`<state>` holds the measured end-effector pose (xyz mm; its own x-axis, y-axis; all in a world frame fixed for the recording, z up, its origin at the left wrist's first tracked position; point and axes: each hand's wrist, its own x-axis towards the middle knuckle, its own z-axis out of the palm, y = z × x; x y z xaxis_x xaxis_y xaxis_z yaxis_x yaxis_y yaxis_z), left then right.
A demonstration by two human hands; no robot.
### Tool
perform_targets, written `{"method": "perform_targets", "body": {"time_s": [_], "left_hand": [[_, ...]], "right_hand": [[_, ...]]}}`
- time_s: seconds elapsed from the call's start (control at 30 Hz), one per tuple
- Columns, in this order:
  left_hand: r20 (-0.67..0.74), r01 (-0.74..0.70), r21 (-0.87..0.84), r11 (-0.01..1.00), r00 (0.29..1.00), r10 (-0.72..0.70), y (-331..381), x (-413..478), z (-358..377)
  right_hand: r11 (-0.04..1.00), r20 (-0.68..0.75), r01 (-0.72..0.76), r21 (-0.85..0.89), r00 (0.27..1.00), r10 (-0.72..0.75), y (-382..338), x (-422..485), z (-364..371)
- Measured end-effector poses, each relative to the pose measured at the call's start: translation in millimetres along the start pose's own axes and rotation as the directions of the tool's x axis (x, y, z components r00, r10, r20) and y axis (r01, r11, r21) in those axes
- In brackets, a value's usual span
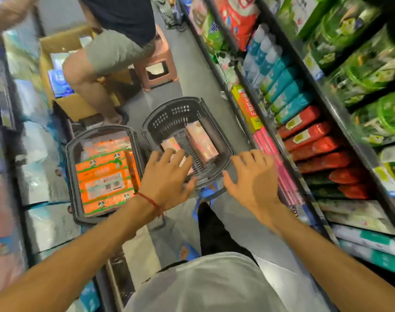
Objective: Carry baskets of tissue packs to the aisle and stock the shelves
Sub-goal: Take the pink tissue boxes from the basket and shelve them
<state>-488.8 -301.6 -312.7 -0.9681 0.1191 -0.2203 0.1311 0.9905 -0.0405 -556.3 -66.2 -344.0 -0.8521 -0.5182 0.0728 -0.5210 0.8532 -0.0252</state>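
The left hand [167, 176] and right hand [252, 174] hover released, fingers spread, over the basket [169, 118] on the floor. The pink packs [201, 143] inside look light and soft; better grip across the long sides.

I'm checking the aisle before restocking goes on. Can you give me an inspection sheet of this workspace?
Surface: grey aisle floor, both baskets standing on it.
Job's things: left basket packed with orange tissue packs; right basket nearly empty, two pink tissue packs in it.
Clutter: open cardboard box and pink stool beyond the baskets.
Hands: left hand open, fingers spread over the right basket's nearer pink pack; right hand open above that basket's right rim; neither holds anything.
Cables: what look like dark cords on the floor at the aisle's far end, blurred.
Surroundings: stocked shelves on both sides; a second person sits on the stool.
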Motion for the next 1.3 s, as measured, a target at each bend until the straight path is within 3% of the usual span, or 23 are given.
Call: {"method": "perform_targets", "body": {"time_s": [0.33,0.5,0.73,0.9,1.03,1.17,1.3], "left_hand": [[0.026,-0.098,-0.041,0.994,0.995,0.099,-74,126,43],[0.076,-0.129,-0.103,0.986,0.988,0.137,-115,172,124],[0.095,-0.194,-0.104,0.975,0.974,0.204,-152,218,259],[0.127,-0.179,-0.106,0.978,0.973,0.192,-170,238,332],[0.179,-0.154,-0.101,0.983,0.969,0.171,-178,249,369],[0.204,-0.15,-0.122,0.981,0.964,0.172,-179,252,391],[0.253,-0.164,-0.118,0.979,0.949,0.189,-184,253,398]], "right_hand": [[1.0,0.064,0.021,-0.006,0.998,-0.021,4,114,62],[0.996,0.157,-0.088,0.02,0.984,0.084,-9,140,133],[0.973,0.259,-0.217,0.078,0.947,0.191,-30,147,286],[0.916,0.539,-0.39,0.091,0.793,0.284,-33,155,392],[0.787,0.663,-0.603,0.128,0.643,0.385,-22,157,463],[0.683,0.662,-0.714,0.155,0.588,0.465,-18,157,507],[0.691,0.64,-0.723,0.003,0.532,0.554,-26,163,518]]}}
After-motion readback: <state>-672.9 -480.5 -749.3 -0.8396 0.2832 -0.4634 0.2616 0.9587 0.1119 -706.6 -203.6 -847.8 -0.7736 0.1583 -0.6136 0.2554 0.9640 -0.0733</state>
